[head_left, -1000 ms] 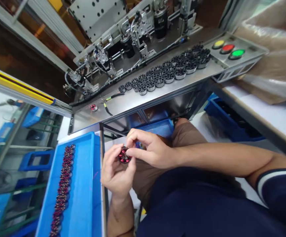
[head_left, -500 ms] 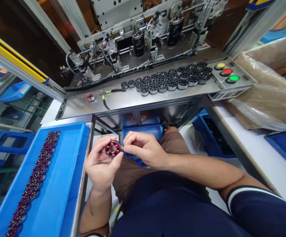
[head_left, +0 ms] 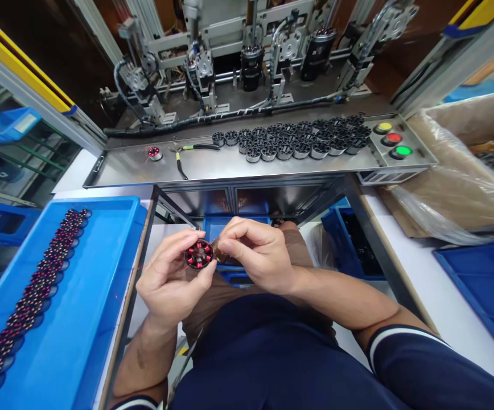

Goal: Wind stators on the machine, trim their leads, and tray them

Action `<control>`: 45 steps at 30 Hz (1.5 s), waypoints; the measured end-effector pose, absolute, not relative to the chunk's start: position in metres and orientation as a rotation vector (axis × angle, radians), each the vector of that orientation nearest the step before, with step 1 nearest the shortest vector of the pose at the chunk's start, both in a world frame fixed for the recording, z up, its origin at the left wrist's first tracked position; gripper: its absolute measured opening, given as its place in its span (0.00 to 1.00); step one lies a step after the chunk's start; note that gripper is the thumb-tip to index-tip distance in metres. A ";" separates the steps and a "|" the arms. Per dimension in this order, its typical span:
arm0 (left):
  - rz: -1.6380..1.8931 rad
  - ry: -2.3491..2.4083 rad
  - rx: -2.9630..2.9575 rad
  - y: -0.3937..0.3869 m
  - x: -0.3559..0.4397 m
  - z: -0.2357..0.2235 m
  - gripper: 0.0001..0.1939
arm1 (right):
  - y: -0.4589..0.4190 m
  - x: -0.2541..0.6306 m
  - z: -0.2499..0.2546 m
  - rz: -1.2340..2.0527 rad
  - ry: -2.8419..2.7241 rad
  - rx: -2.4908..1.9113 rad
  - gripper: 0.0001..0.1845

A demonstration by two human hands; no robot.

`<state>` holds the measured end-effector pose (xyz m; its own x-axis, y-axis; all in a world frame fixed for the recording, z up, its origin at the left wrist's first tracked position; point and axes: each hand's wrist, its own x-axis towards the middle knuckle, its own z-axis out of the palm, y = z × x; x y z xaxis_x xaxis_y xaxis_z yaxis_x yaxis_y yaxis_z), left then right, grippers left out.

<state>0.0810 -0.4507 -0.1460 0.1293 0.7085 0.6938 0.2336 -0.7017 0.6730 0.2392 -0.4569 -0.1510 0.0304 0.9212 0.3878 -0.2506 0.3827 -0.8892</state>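
My left hand is closed around a small round stator, a dark ring with red wire coils inside. Thumb and fingers grip its rim, and the coil side faces up toward me. At the ring's right edge, my right hand is pinched, its fingertips right beside the rim. What sits between those fingertips is too small to make out; it may be a wire end. A thin loose red wire trails to the left of my left hand. On the metal ledge lie another red-wound stator and open cutting pliers with black-and-yellow handles.
Several unwound black stator cores stand in rows on the ledge, before a winding machine. A button panel is at right. The left blue tray holds rows of wound stators. A plastic-lined carton sits far right.
The stator has tipped slightly in my left hand, and my right hand stays pinched beside it. My view has shifted a little. Upright rods now show above the machine's black cylinders.
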 end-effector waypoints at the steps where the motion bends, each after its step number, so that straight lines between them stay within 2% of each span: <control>1: 1.597 0.921 2.014 -0.451 0.082 -0.146 0.25 | -0.457 0.240 -0.151 1.023 -1.198 -0.746 0.14; 4: 1.590 0.976 1.984 -0.452 0.082 -0.145 0.23 | -0.458 0.241 -0.152 1.005 -1.226 -0.753 0.14; 9: 1.493 0.911 1.770 -0.452 0.078 -0.142 0.19 | -0.455 0.248 -0.157 0.946 -1.362 -0.620 0.05; 15: 1.445 0.910 1.720 -0.453 0.077 -0.139 0.16 | -0.453 0.248 -0.151 0.818 -1.457 -0.594 0.01; 22: 1.573 0.967 1.866 -0.459 0.081 -0.139 0.21 | -0.467 0.238 -0.151 0.649 -1.410 -0.615 0.06; 26: 1.617 0.969 1.865 -0.460 0.081 -0.137 0.20 | -0.467 0.239 -0.153 0.624 -1.455 -0.527 0.06; 30: 1.450 0.861 1.677 -0.459 0.076 -0.134 0.17 | -0.453 0.252 -0.148 0.687 -1.519 -0.475 0.11; 33: 1.294 0.780 1.488 -0.458 0.073 -0.133 0.19 | -0.440 0.262 -0.140 0.689 -1.656 -0.397 0.16; 39: 1.148 0.670 1.310 -0.458 0.077 -0.130 0.19 | -0.424 0.265 -0.124 0.662 -1.891 -0.216 0.09; 45: 1.096 0.629 1.235 -0.455 0.080 -0.128 0.18 | -0.432 0.263 -0.125 0.500 -1.850 -0.213 0.02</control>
